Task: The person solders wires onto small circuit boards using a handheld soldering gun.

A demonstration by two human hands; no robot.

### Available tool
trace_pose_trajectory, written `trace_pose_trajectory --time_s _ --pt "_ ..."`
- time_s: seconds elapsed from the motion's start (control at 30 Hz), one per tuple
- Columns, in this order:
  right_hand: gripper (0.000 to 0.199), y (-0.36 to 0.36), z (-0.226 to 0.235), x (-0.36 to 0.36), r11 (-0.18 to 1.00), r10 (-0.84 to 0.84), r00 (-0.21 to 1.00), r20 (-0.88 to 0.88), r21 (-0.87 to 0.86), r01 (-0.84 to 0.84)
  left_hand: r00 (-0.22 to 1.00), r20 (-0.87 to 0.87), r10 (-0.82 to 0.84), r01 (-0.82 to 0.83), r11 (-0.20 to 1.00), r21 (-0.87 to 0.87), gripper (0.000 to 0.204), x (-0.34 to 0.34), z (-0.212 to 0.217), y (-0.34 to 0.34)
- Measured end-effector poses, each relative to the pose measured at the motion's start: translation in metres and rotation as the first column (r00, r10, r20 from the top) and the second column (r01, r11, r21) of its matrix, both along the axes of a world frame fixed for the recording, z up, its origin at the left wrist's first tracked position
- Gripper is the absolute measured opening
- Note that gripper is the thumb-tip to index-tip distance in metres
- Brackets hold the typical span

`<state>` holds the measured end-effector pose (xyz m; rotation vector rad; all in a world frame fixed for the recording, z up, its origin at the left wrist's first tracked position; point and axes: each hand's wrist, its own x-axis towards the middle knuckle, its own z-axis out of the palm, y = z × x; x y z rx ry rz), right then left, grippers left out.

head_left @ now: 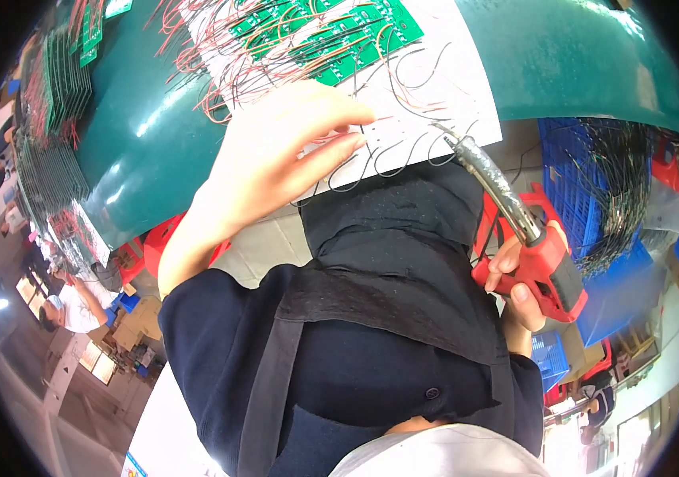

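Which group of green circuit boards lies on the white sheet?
The wired green boards above the left hand; the stacked boards lie far left, off the white sheet.

Loose wires (403, 155) and green circuit boards (331, 36) crowd the white sheet (466, 87); its right margin lies bare.

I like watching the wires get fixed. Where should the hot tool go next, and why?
Probably a short move of the soldering iron in the right hand up and left toward the loose black wires beside the left hand. Its tip hovers at the white sheet edge, not touching any wire, while the left hand's fingertips press the sheet flat.
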<state>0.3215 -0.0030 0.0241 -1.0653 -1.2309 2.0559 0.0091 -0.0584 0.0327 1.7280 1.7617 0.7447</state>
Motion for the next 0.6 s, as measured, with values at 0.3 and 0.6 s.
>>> trace_pose_trajectory --time_s 0.3,0.6 --pt "0.075 -0.007 -0.005 0.009 0.994 0.057 0.997 0.044 -0.099 -0.052 0.991 -0.112 0.07 -0.057 0.991 0.118 0.013 0.019 -0.033 -0.005" --pt "0.072 -0.009 -0.007 0.005 0.997 0.073 0.996 0.053 -0.024 -0.072 0.993 -0.109 0.053 -0.039 0.991 0.131 0.012 0.018 -0.034 -0.005"
